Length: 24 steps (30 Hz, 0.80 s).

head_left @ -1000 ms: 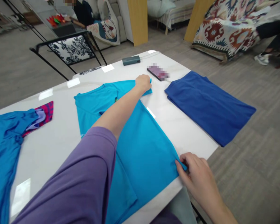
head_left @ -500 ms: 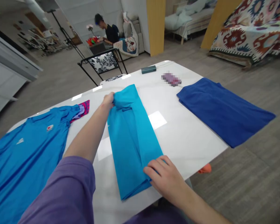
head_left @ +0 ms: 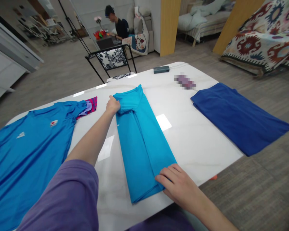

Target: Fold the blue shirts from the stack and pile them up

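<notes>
A turquoise shirt (head_left: 141,138) lies folded into a long narrow strip down the middle of the white table (head_left: 195,141). My left hand (head_left: 112,105) is closed on the far left corner of the strip, near the collar end. My right hand (head_left: 179,186) rests on the near right corner with its fingers curled over the folded edge. My purple sleeve (head_left: 62,199) fills the lower left of the view.
A second blue shirt (head_left: 26,154) with a small logo lies spread at the left, over a red patterned cloth (head_left: 91,104). A dark blue folded garment (head_left: 238,117) overhangs the right edge. A phone (head_left: 185,81) and power bank (head_left: 161,69) lie far. A person sits beyond a chair (head_left: 112,59).
The right side of the turquoise shirt was folded over to the left, making a narrow strip. Both hands travelled left with it, and in the last half second they barely moved.
</notes>
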Motion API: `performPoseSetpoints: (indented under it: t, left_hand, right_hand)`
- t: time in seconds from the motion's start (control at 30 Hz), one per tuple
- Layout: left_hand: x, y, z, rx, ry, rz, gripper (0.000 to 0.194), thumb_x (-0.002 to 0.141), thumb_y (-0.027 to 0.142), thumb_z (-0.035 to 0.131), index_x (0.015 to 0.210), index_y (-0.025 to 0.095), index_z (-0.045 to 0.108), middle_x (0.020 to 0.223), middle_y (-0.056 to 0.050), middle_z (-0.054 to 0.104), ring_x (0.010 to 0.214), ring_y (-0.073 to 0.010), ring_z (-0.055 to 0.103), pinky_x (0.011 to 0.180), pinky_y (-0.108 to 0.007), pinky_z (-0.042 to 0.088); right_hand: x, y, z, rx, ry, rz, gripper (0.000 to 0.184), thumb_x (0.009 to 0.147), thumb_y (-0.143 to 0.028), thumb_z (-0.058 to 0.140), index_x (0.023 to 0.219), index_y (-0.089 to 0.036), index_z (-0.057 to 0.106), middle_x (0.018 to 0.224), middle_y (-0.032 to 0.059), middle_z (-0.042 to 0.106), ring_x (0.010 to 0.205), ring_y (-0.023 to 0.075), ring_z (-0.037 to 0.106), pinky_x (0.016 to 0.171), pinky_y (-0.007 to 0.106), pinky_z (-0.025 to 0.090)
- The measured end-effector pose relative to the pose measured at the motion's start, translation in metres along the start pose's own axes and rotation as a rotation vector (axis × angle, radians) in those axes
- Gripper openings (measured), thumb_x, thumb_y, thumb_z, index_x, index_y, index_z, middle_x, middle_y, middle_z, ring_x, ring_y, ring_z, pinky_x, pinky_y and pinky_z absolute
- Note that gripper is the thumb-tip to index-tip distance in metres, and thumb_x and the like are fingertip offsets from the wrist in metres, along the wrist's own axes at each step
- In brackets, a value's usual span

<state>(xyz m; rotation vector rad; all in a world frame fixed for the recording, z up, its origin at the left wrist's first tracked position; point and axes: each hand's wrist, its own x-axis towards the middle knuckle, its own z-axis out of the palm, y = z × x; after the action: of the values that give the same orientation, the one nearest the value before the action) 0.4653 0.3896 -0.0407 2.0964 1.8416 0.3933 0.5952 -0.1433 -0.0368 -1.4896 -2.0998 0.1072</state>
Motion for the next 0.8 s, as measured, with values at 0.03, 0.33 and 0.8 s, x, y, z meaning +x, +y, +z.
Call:
performPoseSetpoints:
  t: [0.03,0.33,0.8]
  left_hand:
    - [-0.004,0.000,-0.001,0.025,0.017,0.016,0.078,0.105,0.058,0.059,0.160,0.004,0.043,0.156,-0.037,0.060,0.145,-0.0524,0.061,0.118,-0.063,0.045]
    - [0.016,0.092,0.016,-0.003,0.028,0.314,0.054,0.106,0.064,0.050,0.145,0.028,0.063,0.159,-0.016,0.062,0.153,-0.0382,0.049,0.132,-0.060,0.030]
    - [0.128,0.170,0.094,-0.062,-0.141,0.178,0.047,0.083,0.055,0.090,0.101,0.016,0.071,0.129,-0.023,0.077,0.141,-0.0453,0.060,0.128,-0.067,0.034]
  right_hand:
    - [0.000,0.001,-0.001,0.010,-0.027,-0.013,0.035,0.091,0.000,0.063,0.117,-0.022,0.069,0.096,0.0035,0.071,0.081,0.0238,0.068,0.074,0.045,0.058]
    - [0.012,0.018,-0.004,0.090,0.032,0.157,0.037,0.107,-0.033,0.069,0.143,-0.026,0.065,0.125,0.0077,0.081,0.107,0.0298,0.078,0.090,0.054,0.067]
    - [-0.003,0.036,0.047,-0.168,0.061,0.256,0.046,0.106,-0.045,0.058,0.148,-0.035,0.073,0.164,-0.0005,0.066,0.130,0.0293,0.079,0.092,0.050,0.077]
